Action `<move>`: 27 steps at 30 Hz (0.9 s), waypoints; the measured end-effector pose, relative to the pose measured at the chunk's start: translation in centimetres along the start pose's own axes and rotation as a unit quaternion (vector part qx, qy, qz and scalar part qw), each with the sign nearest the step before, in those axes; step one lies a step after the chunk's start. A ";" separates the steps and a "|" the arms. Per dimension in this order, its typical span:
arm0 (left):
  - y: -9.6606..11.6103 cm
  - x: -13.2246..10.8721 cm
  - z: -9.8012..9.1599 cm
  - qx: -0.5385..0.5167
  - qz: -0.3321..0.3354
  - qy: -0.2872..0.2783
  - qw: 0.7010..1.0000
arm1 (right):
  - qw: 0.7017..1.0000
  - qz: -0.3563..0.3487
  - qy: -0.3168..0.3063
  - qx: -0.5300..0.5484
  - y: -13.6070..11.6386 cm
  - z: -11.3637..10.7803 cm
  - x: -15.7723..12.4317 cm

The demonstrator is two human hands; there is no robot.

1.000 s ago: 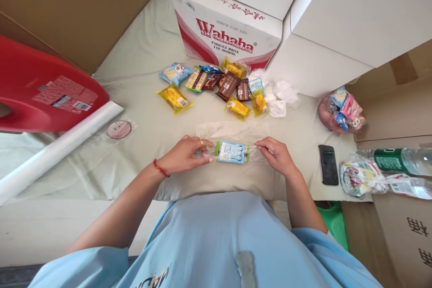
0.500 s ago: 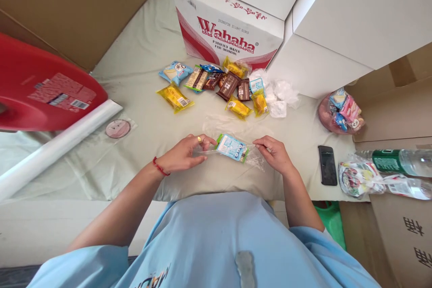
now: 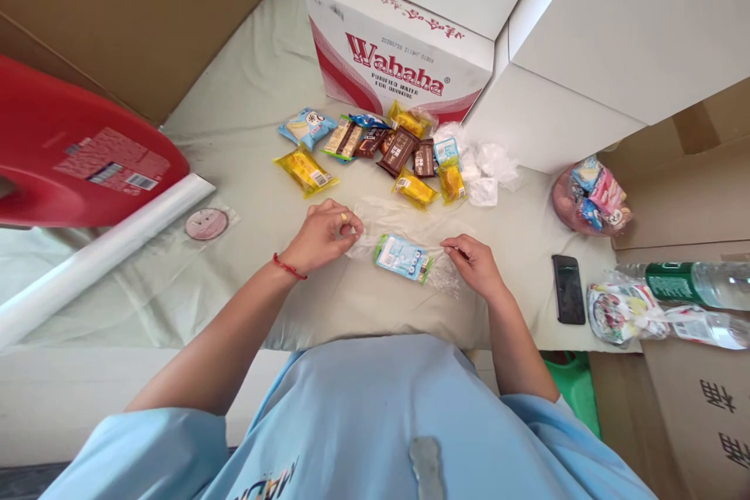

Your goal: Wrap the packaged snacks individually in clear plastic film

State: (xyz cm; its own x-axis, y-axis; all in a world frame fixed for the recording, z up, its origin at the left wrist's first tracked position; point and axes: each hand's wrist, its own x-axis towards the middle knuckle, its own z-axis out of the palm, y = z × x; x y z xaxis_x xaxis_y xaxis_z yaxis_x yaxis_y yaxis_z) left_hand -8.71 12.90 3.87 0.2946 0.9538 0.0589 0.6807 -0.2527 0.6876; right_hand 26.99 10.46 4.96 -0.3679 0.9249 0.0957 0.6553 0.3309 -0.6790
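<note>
We're bent over the cloth-covered table (image 3: 258,281), pkt right in front of us: the blue packet (image 3: 402,256) lies flat and a bit skewed btwn our two hands, w/ a green-edged wrapper (image 3: 423,274) showing past its ends. Clear film (image 3: 373,212) spreads around it, mostly on the far side & toward the R; we can't tell for sure how much runs under vs. over the pkt.

L hand (image 3: 328,234): thumb & index tips together, seemingly clamped on the film's L end, clear of the pkt. R hand (image 3: 472,262): thumb & forefinger likewise together, pinching the film just beyond the pkt's R side; other fingers curled in. Neither hand touches the pkt itself.

Step in hand, as we judge it: working the film about the pkt, one end per hand, w/ wrapping not yet closed. Next move prob. calls for a light but firm pinch both sides, even tension, and the L end brought over w/o dragging the pkt further askew. Film's thin, so it may cling or slip; a fingertip on the pkt would likely help.

Other snacks, incl. a brown packet (image 3: 398,151) and a yellow packet (image 3: 305,172), sit beyond, near the Wahaha box (image 3: 404,66). Film roll (image 3: 105,258) is well off to our L, phone (image 3: 568,289) to our R.
</note>
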 end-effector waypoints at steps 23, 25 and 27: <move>6.9 -5.4 9.3 0.128 0.141 0.046 0.981 | 0.994 -0.047 0.077 -0.069 -3.8 -0.2 4.2; 6.7 -5.3 10.0 0.153 0.161 0.052 0.974 | 0.996 -0.072 0.026 -0.053 -4.5 0.9 5.5; 6.5 -5.3 10.7 0.180 0.187 0.078 0.962 | 0.993 -0.107 -0.039 -0.039 -5.1 2.3 6.9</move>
State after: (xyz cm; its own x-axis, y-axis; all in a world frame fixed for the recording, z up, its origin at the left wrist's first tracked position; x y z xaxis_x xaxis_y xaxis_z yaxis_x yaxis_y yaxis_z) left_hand 1.27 4.44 0.28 0.4792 0.7904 0.3816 0.7431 -0.5967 0.3029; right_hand 19.55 14.66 7.40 -0.5521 0.8158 0.1721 0.6047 0.5339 -0.5911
